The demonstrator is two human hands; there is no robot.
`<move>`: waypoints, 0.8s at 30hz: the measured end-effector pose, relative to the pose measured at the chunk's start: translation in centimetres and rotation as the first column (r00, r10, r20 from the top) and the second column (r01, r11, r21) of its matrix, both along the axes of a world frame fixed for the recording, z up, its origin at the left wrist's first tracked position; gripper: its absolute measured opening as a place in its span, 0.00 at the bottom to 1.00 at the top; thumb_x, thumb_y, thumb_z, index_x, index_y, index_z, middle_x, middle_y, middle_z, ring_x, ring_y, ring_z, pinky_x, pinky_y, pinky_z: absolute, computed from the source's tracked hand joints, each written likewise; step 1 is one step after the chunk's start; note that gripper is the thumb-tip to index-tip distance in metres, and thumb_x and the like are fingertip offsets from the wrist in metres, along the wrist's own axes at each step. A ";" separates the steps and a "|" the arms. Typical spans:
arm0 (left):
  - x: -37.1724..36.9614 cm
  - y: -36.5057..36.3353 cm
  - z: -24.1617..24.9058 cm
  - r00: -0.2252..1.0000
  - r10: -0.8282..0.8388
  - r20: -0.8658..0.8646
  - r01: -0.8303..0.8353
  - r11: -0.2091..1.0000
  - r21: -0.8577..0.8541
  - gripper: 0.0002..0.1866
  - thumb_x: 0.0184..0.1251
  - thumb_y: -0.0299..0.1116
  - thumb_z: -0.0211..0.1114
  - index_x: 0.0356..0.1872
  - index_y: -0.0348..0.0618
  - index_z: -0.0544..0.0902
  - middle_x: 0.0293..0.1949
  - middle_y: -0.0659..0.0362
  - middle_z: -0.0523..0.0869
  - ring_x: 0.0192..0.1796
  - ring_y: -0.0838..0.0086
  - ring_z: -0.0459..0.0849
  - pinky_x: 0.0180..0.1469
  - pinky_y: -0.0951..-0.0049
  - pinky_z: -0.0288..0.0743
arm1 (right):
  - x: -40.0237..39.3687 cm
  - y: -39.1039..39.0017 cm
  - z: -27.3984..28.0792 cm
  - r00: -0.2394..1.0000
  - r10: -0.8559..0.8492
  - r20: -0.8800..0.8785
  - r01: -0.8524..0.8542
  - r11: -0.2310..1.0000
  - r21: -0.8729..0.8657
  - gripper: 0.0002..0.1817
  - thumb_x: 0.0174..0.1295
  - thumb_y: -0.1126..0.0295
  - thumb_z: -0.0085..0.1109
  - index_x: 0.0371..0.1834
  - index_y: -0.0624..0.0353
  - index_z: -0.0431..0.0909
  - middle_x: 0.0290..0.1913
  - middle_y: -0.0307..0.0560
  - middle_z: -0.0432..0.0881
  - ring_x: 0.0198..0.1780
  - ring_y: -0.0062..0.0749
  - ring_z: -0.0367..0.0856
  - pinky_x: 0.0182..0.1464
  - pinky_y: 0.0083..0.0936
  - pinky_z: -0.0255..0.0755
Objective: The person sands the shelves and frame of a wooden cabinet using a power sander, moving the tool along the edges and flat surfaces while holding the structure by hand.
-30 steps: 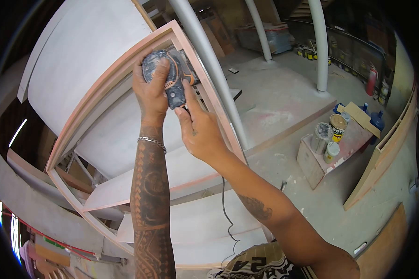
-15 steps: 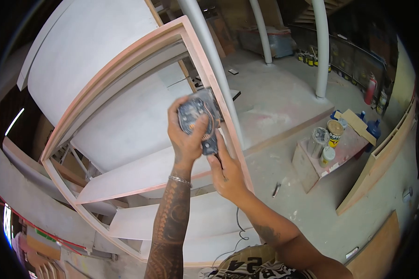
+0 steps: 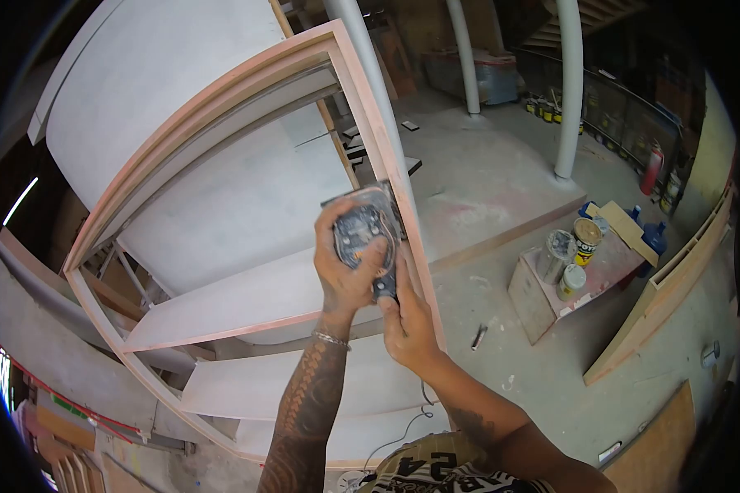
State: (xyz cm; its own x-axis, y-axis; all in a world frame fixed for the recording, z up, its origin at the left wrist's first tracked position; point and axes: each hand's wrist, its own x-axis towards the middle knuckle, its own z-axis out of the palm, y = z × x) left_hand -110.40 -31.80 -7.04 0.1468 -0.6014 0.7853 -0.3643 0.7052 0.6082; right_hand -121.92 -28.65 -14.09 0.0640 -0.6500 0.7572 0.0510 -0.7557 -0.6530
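An electric sander (image 3: 360,228), dusty and dark grey, rests against the right upright of a shelf frame (image 3: 373,123) with pinkish edges. My left hand (image 3: 342,275) is wrapped over the top of the sander's body. Lower down, my right hand (image 3: 409,324) grips its rear handle, closed around it. The sander's pad is mostly hidden behind its body and the upright. A thin power cord (image 3: 403,426) runs down from below my right hand toward my body. White shelf boards (image 3: 247,308) span the frame to the left of my hands.
On the right, a low box table (image 3: 543,300) carries several paint cans (image 3: 586,238) and a cardboard piece. Pale round posts (image 3: 569,99) rise from a raised floor section. A red fire extinguisher (image 3: 652,168) stands far right. Wooden panels (image 3: 658,287) lean nearby.
Both hands have brought the sander down along the right upright, toward me. My grip looks the same. The camera view has shifted slightly.
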 end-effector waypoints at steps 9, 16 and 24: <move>0.0 -0.4 2.5 1.000 0.007 -0.023 -0.007 1.000 0.004 0.32 0.65 0.38 0.74 0.66 0.36 0.71 0.57 0.49 0.81 0.55 0.69 0.82 0.59 0.69 0.79 | 0.9 -0.6 1.6 0.983 0.121 0.139 -0.133 0.988 0.082 0.35 0.75 0.75 0.49 0.82 0.67 0.48 0.63 0.70 0.78 0.60 0.58 0.83 0.61 0.34 0.74; 0.2 1.6 -4.2 0.998 0.037 0.047 -0.038 0.999 0.019 0.37 0.63 0.47 0.74 0.66 0.37 0.69 0.61 0.44 0.77 0.64 0.61 0.77 0.66 0.61 0.73 | -0.1 2.4 -3.7 0.993 0.079 0.082 -0.090 0.986 0.138 0.33 0.77 0.72 0.47 0.82 0.68 0.49 0.65 0.71 0.76 0.62 0.57 0.81 0.62 0.34 0.74; 0.0 2.3 -5.5 0.998 0.028 0.058 -0.029 0.999 0.014 0.36 0.63 0.43 0.73 0.67 0.38 0.68 0.62 0.43 0.76 0.68 0.57 0.74 0.73 0.55 0.65 | -0.7 2.6 -5.0 0.983 0.144 0.110 -0.159 0.976 0.146 0.34 0.78 0.69 0.48 0.82 0.68 0.48 0.65 0.72 0.75 0.62 0.59 0.81 0.62 0.36 0.73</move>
State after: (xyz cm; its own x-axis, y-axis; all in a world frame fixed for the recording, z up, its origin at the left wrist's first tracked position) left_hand -110.39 -29.52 -12.51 0.1188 -0.6091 0.7842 -0.4189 0.6853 0.5957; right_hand -122.59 -26.01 -19.10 0.1006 -0.7473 0.6569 0.2272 -0.6255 -0.7464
